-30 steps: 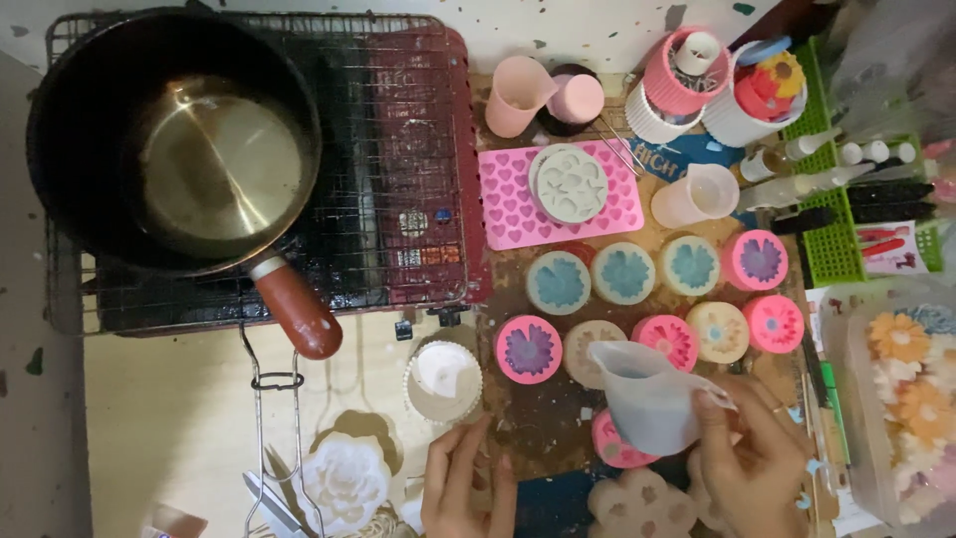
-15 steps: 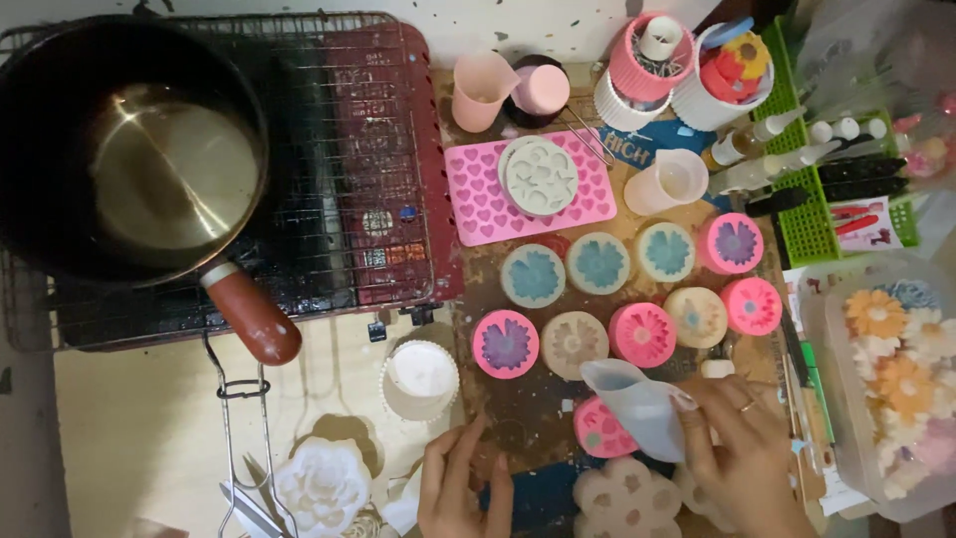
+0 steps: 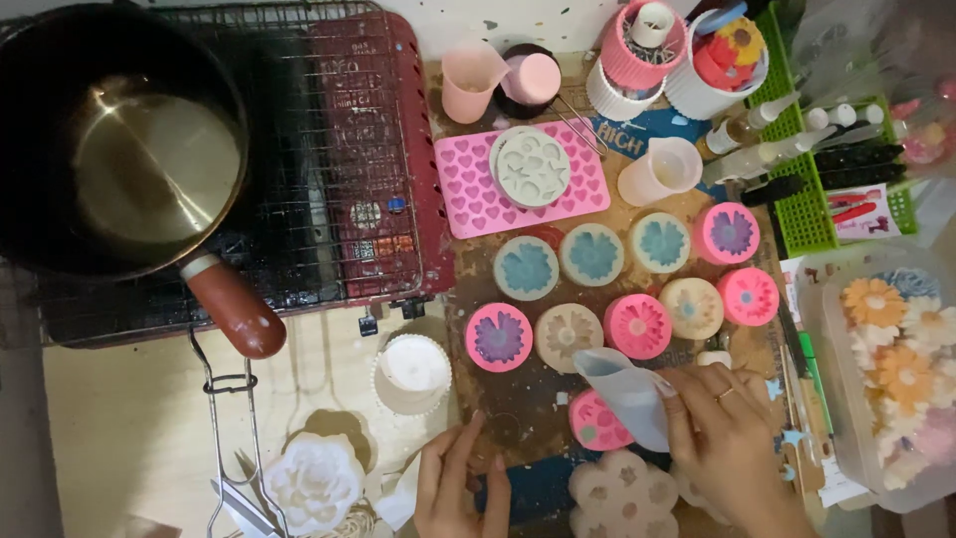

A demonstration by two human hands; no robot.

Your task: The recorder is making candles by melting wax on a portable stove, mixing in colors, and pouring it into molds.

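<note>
Currently my right hand (image 3: 722, 428) grips a translucent silicone pouring cup (image 3: 622, 394), fingers wrapped round its wall, spout tipped toward the pink flower mould (image 3: 596, 422) just below the spout. I judge the tilt is for pouring; whether liquid is running I cannot tell. My left hand (image 3: 460, 488) lies flat and holds nothing, fingers loosely spread on the stained work board (image 3: 518, 399), apparently to steady it.

Note: round flower moulds (image 3: 594, 254), some pink, some cream, sit in two rows above the cup, close together and within easy reach of the spout. A pink heart mould sheet (image 3: 468, 194) lies farther back with a pale round mould (image 3: 531, 166) resting on it. A frilled white cup (image 3: 412, 372) stands left of the board.

Surface: pale tabletop (image 3: 129, 418), the board heavily spotted with dried spills. A dark saucepan (image 3: 119, 149) with a red-brown handle rests on a wire rack (image 3: 349, 149) at far left, kept apart from the moulds. At right, a green basket (image 3: 812, 214) of small bottles and a clear tub (image 3: 876, 389) of finished flower pieces. Room beyond is not visible.
</note>
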